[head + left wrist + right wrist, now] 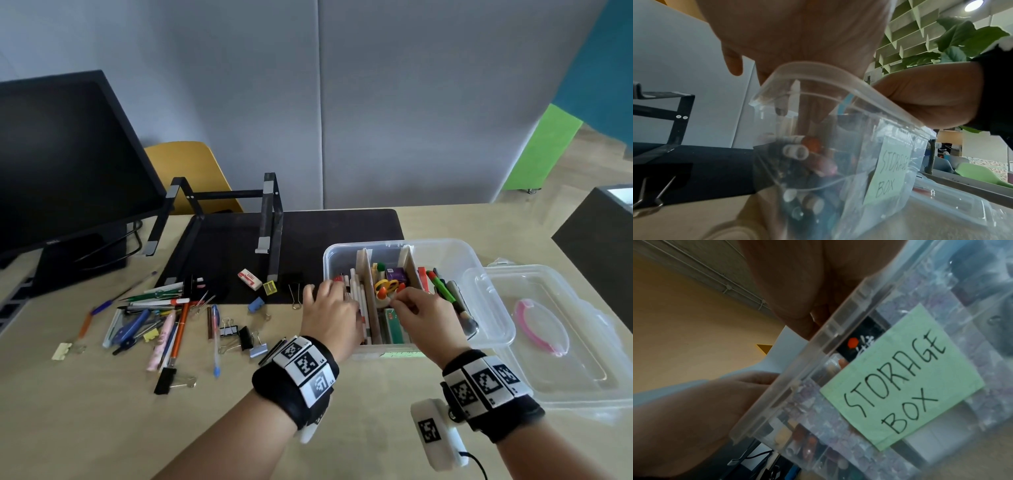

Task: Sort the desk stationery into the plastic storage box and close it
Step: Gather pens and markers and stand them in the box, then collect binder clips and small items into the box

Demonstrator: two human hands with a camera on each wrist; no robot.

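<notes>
Both hands (pixel 370 315) over pen-filled storage box (pixel 479 260), perhaps touching.

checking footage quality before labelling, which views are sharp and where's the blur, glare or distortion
Head view: evenly lit and fairly sharp, but wide-angle bending curves the monitor and desk edges. Left wrist view: the storage box wall is close and smeared, its contents blurred, a ceiling lamp blown out. Right wrist view: tilted, the hand dark at the top, yet the green label reads clearly.

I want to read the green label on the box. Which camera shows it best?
The right wrist view: the label fills it, reading "STORAGE BOX". The left wrist view shows it smaller and slanted; the head view shows only a green sliver.
</notes>
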